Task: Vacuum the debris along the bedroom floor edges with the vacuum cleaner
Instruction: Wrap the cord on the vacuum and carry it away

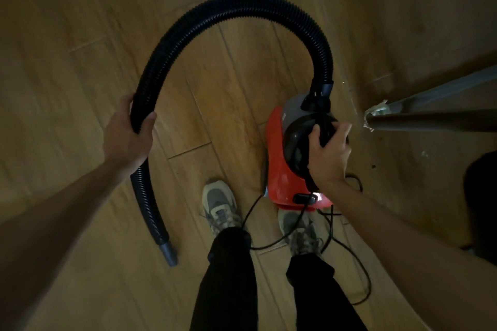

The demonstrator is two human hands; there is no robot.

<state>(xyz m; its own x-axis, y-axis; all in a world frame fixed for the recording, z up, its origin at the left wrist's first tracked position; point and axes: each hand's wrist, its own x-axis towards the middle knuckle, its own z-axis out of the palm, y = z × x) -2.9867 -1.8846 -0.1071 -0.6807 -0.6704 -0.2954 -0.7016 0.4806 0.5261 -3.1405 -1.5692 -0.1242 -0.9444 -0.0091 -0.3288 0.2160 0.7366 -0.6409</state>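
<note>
A red and grey canister vacuum cleaner (278, 158) hangs just above the wooden floor, right of centre. My right hand (326, 154) grips its black carry handle. A black ribbed hose (242, 7) arches from the canister's top over to the left. My left hand (129, 134) is wrapped around the hose near its lower stretch. The hose's open nozzle end (169, 252) points down at the floor beside my left shoe. Small dark specks of debris (373, 166) lie on the floor to the right of the canister.
A black power cord (347, 250) loops on the floor around my feet (219, 207). A grey beam or furniture edge with torn tape (376, 111) juts in from the right. A dark object (481, 196) sits at the right edge.
</note>
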